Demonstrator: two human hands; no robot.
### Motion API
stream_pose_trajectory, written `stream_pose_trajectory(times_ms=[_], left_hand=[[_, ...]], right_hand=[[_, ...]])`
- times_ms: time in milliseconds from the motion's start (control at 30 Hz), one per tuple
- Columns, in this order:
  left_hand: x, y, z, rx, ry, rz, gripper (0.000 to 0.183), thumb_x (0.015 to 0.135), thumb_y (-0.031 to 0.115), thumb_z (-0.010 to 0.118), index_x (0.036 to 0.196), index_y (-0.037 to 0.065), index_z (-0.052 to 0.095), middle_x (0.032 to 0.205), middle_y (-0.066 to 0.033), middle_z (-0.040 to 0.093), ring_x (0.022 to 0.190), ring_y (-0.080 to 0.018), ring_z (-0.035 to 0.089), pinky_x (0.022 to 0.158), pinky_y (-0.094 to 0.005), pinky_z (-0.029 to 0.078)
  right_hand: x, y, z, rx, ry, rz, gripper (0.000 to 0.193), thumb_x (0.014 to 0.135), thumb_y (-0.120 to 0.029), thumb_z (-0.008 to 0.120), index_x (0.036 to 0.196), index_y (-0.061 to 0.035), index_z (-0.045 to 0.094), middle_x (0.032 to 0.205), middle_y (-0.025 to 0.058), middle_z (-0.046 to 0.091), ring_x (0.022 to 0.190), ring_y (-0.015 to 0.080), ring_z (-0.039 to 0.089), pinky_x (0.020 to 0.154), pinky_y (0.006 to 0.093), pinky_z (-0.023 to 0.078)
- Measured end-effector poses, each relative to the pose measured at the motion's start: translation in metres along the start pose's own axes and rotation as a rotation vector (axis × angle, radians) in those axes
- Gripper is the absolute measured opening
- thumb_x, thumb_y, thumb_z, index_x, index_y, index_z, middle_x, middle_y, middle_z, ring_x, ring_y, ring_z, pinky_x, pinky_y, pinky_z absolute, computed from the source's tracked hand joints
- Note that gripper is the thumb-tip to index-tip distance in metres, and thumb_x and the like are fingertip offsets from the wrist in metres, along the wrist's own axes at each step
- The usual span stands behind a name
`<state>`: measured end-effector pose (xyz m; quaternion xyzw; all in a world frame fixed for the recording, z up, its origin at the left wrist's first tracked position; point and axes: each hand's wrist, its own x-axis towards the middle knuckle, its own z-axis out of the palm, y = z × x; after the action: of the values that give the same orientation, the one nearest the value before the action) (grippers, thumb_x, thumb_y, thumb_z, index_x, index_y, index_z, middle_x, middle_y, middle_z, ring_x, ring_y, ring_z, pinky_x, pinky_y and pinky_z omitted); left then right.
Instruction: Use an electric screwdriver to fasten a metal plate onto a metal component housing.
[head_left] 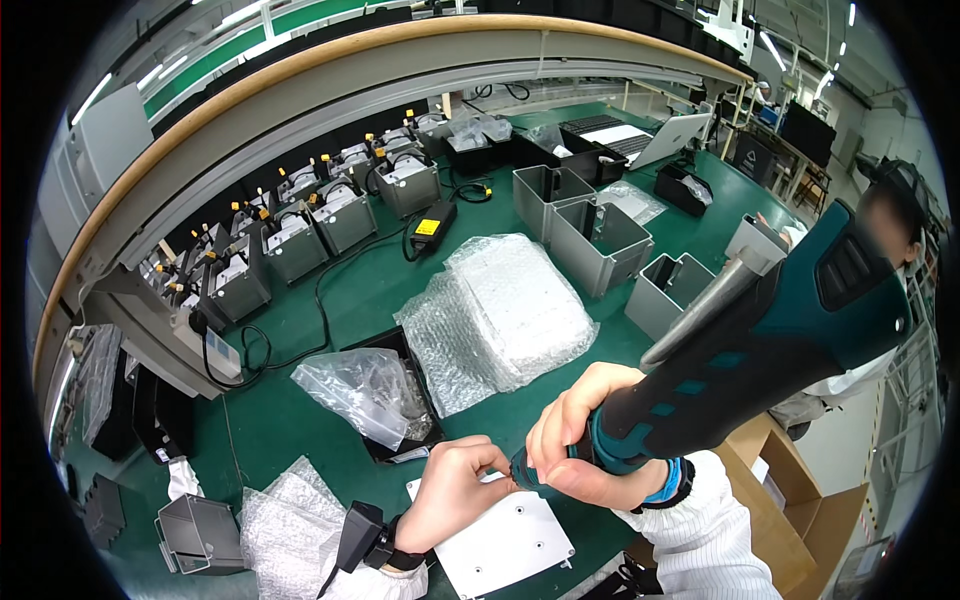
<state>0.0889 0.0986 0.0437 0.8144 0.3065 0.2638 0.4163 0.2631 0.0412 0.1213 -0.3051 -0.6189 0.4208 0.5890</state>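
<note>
Bench (268, 428): green top. Grey housings (345, 224), several, with yellow connectors: upper left of the frame. Power adapter (432, 228), black, yellow label: above centre. Bundle (525, 305), white, bubble-wrapped: centre. Open boxes (582, 260), grey, grouped: right of centre. Laptop (676, 138), opened: upper right. Cardboard carton (838, 515), flaps open: lower right. Bubble-wrap sheet (285, 525), loose: lower left.
</note>
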Motion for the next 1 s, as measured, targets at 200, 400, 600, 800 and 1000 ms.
stream_pose_trajectory(times_ms=[200,400,600,800,1000], left_hand=[[0.000,0.001,0.000,0.003,0.018,0.007,0.016,0.060,0.009,0.076,0.068,0.002,0.064,0.059,-0.0075,0.050,0.051,-0.0193,0.049,0.047,-0.0297,0.036],[0.002,-0.001,0.000,0.030,0.017,0.016,0.015,0.060,0.008,0.075,0.067,0.002,0.063,0.059,-0.0075,0.051,0.051,-0.0203,0.050,0.047,-0.0301,0.037],[0.001,-0.003,-0.001,0.050,0.000,-0.004,0.014,0.060,0.008,0.075,0.067,0.003,0.064,0.059,-0.0076,0.051,0.052,-0.0215,0.052,0.047,-0.0306,0.037],[0.001,-0.002,0.001,0.042,0.005,0.032,0.015,0.059,0.008,0.075,0.067,0.003,0.063,0.060,-0.0077,0.051,0.052,-0.0223,0.052,0.047,-0.0316,0.037],[0.003,-0.006,0.003,0.040,-0.019,0.077,0.011,0.065,0.006,0.070,0.071,0.002,0.062,0.062,-0.0099,0.051,0.053,-0.0252,0.052,0.048,-0.0339,0.038]], right_hand=[[0.001,0.000,-0.003,-0.023,-0.047,-0.009,0.030,0.068,0.008,0.065,0.085,-0.0049,0.044,0.066,0.0077,0.057,0.065,0.0194,0.060,0.066,0.0357,0.050],[0.001,0.004,-0.006,-0.025,-0.070,-0.007,0.031,0.067,0.010,0.065,0.085,-0.0045,0.044,0.066,0.0078,0.058,0.067,0.0200,0.060,0.066,0.0358,0.051],[0.000,0.002,-0.004,-0.007,-0.043,0.000,0.030,0.068,0.008,0.066,0.084,-0.0048,0.044,0.067,0.0085,0.058,0.067,0.0203,0.060,0.066,0.0360,0.051],[0.000,0.004,-0.005,-0.029,-0.056,-0.027,0.031,0.068,0.008,0.067,0.084,-0.0040,0.044,0.066,0.0086,0.058,0.066,0.0199,0.060,0.064,0.0354,0.051],[0.006,0.013,-0.002,-0.103,-0.071,-0.090,0.028,0.068,0.010,0.065,0.084,-0.0027,0.045,0.067,0.0073,0.057,0.066,0.0171,0.060,0.062,0.0304,0.049]])
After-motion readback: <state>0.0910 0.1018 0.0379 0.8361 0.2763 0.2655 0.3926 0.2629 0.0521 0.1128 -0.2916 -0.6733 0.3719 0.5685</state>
